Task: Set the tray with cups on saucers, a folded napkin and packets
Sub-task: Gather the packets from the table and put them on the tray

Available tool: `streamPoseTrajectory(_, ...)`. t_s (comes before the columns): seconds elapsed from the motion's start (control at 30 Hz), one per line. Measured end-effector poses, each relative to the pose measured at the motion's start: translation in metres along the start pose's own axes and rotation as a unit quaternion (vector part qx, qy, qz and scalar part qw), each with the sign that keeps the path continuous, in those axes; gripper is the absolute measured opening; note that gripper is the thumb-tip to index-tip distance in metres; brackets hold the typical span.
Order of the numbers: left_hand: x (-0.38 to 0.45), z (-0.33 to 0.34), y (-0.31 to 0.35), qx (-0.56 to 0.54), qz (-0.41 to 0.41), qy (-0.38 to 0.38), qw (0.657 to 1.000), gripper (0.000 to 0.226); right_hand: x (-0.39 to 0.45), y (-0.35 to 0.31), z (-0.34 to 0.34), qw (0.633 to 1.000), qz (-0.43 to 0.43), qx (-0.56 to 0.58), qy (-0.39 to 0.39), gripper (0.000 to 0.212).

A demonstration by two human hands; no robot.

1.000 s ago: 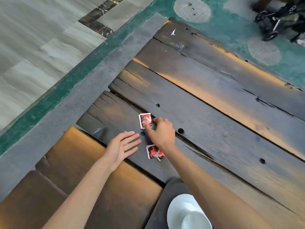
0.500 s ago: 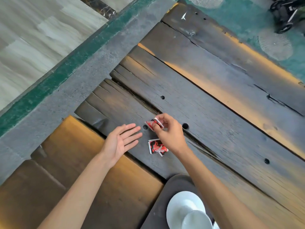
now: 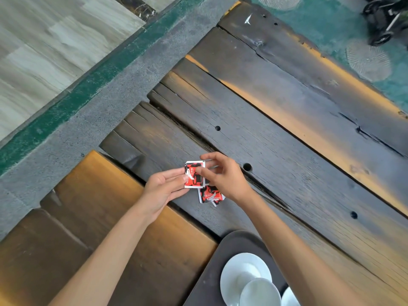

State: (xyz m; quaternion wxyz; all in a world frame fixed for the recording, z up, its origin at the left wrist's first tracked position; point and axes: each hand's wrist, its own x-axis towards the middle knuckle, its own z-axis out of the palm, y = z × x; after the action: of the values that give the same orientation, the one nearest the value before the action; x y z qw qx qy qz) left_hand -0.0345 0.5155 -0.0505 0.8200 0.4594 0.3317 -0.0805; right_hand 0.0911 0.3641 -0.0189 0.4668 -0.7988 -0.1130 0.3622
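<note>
A red and white packet (image 3: 194, 174) is held just above the dark wooden table. My right hand (image 3: 223, 176) pinches it with thumb and forefinger, and the fingers of my left hand (image 3: 164, 188) lie under its left edge. More red packets (image 3: 210, 196) lie in a small pile on the table just below it, partly hidden by my right hand. At the bottom edge a dark tray (image 3: 234, 245) carries a white saucer (image 3: 240, 268) with a white cup (image 3: 260, 291) beside it.
The plank table (image 3: 298, 138) has bolt holes and deep cracks. A brown wooden bench (image 3: 106, 219) runs along its near left side. Grey concrete and green floor lie beyond. A black wheeled pushchair (image 3: 386, 21) stands at the top right.
My right hand lifted a packet off the table and brought it left. My left hand, flat on the table before, rose to meet it under its edge.
</note>
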Motion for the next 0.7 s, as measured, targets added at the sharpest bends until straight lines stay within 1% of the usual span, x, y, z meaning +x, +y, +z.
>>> streamPoseTrajectory(0.07, -0.001, -0.001, -0.002, -0.008, -0.001, 0.02, 1.0, 0.029, -0.005, 0.01, -0.004, 0.999, -0.006, -0.029, 0.021, 0.027)
streamPoseTrajectory(0.13, -0.003, -0.003, -0.004, -0.022, -0.003, 0.049, 0.999, 0.028, -0.01, 0.02, -0.009, 0.993, -0.026, -0.113, 0.011, 0.032)
streamPoseTrajectory(0.17, -0.003, -0.004, -0.004, -0.028, -0.005, 0.064, 0.998, 0.027, -0.013, 0.025, -0.011, 0.982, -0.041, -0.182, -0.016, 0.038)
streamPoseTrajectory(0.23, -0.005, -0.008, -0.005, -0.041, -0.01, 0.082, 0.996, 0.029, -0.019, 0.031, -0.012, 0.944, -0.065, -0.316, -0.066, 0.053)
streamPoseTrajectory(0.27, -0.006, -0.009, -0.005, -0.049, -0.013, 0.087, 0.995, 0.031, -0.021, 0.033, -0.011, 0.928, -0.071, -0.357, -0.075, 0.058)
streamPoseTrajectory(0.33, -0.009, -0.01, -0.007, -0.061, -0.019, 0.092, 0.994, 0.031, -0.022, 0.034, -0.009, 0.916, -0.078, -0.387, -0.074, 0.057)
streamPoseTrajectory(0.37, -0.01, -0.01, -0.008, -0.061, -0.021, 0.092, 0.994, 0.031, -0.021, 0.035, -0.009, 0.916, -0.077, -0.386, -0.07, 0.052)
streamPoseTrajectory(0.43, -0.013, -0.01, -0.012, -0.056, -0.023, 0.094, 0.994, 0.031, -0.02, 0.033, -0.012, 0.926, -0.064, -0.366, -0.059, 0.032)
streamPoseTrajectory(0.5, -0.016, -0.01, -0.015, -0.057, -0.023, 0.105, 0.993, 0.033, -0.021, 0.031, -0.018, 0.952, -0.037, -0.299, -0.056, 0.012)
streamPoseTrajectory(0.53, -0.018, -0.009, -0.017, -0.06, -0.022, 0.113, 0.991, 0.033, -0.022, 0.03, -0.021, 0.965, -0.022, -0.254, -0.06, 0.005)
streamPoseTrajectory(0.57, -0.019, -0.009, -0.018, -0.063, -0.02, 0.122, 0.99, 0.033, -0.023, 0.027, -0.023, 0.975, -0.009, -0.212, -0.064, 0.002)
streamPoseTrajectory(0.63, -0.022, -0.006, -0.02, -0.063, -0.011, 0.137, 0.989, 0.031, -0.027, 0.023, -0.025, 0.99, 0.012, -0.132, -0.053, 0.005)
streamPoseTrajectory(0.7, -0.024, -0.003, -0.022, -0.054, -0.002, 0.143, 0.988, 0.028, -0.03, 0.018, -0.023, 0.998, 0.032, -0.027, -0.038, 0.008)
